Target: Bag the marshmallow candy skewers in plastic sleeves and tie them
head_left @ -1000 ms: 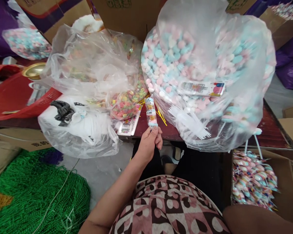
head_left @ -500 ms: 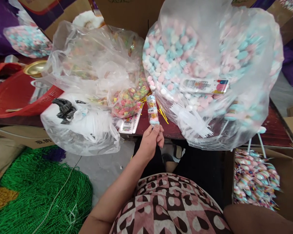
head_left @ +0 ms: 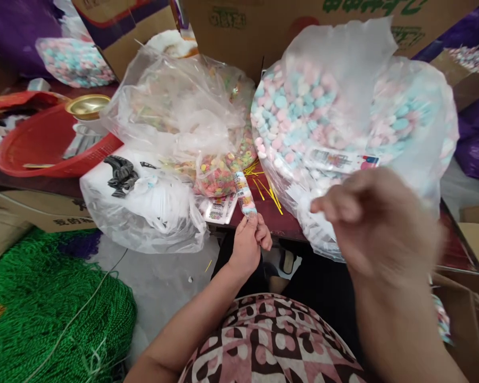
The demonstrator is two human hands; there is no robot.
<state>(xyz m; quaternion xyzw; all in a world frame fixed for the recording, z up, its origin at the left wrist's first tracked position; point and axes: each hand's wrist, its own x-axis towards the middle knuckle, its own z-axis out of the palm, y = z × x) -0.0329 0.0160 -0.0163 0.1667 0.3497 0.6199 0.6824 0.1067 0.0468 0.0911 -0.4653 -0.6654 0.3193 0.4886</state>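
Observation:
Between its thumb and fingers, my left hand pinches the lower end of a small clear candy packet with pastel sweets and printing on it. The packet points up and away over the table's front edge. My right hand is raised on the right, smeared by motion, with its fingers curled; whether anything is in it I cannot tell. Behind it a big clear bag of pink, blue and white sweets lies open, with a printed label on it. Yellow twist ties lie beside the packet.
Left of the packet are a bag of colourful ring-like sweets, printed cards and a bag of white sticks or wrappers. A red basket stands farther left. Green cord heaps on the floor; a carton sits low right.
My right hand has come up into view from the lower right, over the big bag's front. My left hand still holds the packet, now tilted more to the left. The view has shifted.

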